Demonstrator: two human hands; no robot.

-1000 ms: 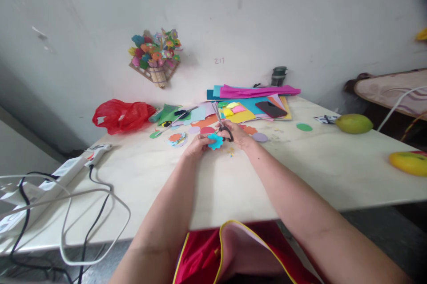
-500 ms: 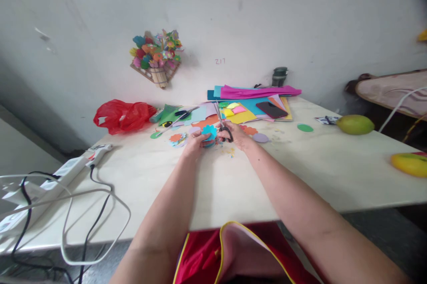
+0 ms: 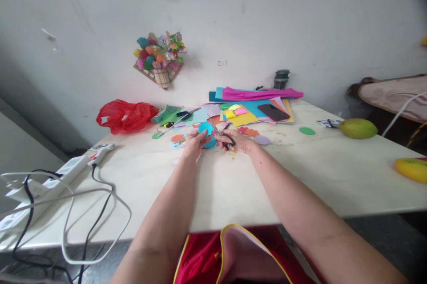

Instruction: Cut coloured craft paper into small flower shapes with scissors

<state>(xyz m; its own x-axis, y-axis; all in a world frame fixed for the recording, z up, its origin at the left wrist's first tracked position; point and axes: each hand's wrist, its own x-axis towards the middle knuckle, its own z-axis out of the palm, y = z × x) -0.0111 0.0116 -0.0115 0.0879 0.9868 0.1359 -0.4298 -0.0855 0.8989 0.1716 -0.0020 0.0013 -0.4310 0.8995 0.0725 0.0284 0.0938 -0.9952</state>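
My left hand (image 3: 194, 143) pinches a blue scalloped paper piece (image 3: 205, 129) above the table. Black-handled scissors (image 3: 228, 142) are in my right hand (image 3: 239, 141), their blades pointing up and left beside the blue piece's right edge. Another blue paper piece (image 3: 210, 143) lies just below, between the hands. Orange scalloped pieces (image 3: 251, 132) and a lilac disc (image 3: 262, 140) rest to the right of my right hand. More cut pieces, with an orange one (image 3: 177, 138) on top, sit left of my left hand.
Coloured paper sheets (image 3: 245, 118), a phone (image 3: 273, 112) and a second pair of scissors (image 3: 187, 114) lie behind the hands. A red bag (image 3: 125, 116) and power strip (image 3: 68, 167) with cables are left; a green fruit (image 3: 358, 128) is right.
The blue scalloped piece has turned and risen slightly, showing the blue paper below it. The scissors have shifted a little down and right, with their blades tilted further left.
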